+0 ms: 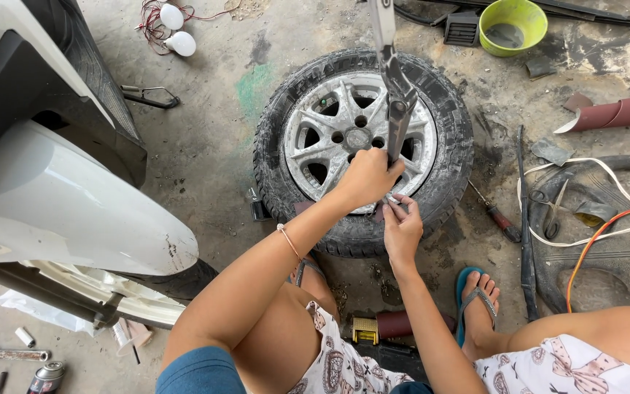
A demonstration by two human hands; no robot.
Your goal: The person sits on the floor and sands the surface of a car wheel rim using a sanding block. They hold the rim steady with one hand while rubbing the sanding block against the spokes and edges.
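The wheel (362, 146) lies flat on the concrete floor (213, 153) right in front of my knees, its worn black tyre around a dull silver alloy rim with 4 bolt holes near the hub. I judge it lies face up so I can work down on the near edge of the rim. My left hand (367, 177) is curled shut around the lower end of a long grey metal tool (395, 95) that stands up from the rim toward me, gripped low so the tip stays steady. My right hand (401, 226) rests on the tyre just beside it, fingers pinched narrow on a small metal piece I cannot make out. My foot in a teal flip-flop (475, 295) is planted near the tyre.

Further out, a white car body (60, 190) fills the left. A lime-green plastic bowl (513, 25) sits at the top right, a dark red roll (617, 113) of what looks like abrasive sheet lies to the right, and a screwdriver (496, 213) and a black pry bar (525, 226) lie beside the tyre. Between my legs sit a small yellow tape measure (364, 330) and another red roll. A grey spray can (47, 377) lies at the lower left, its label too small to tell, and 2 white bulbs (176, 29) on red wire lie at the top
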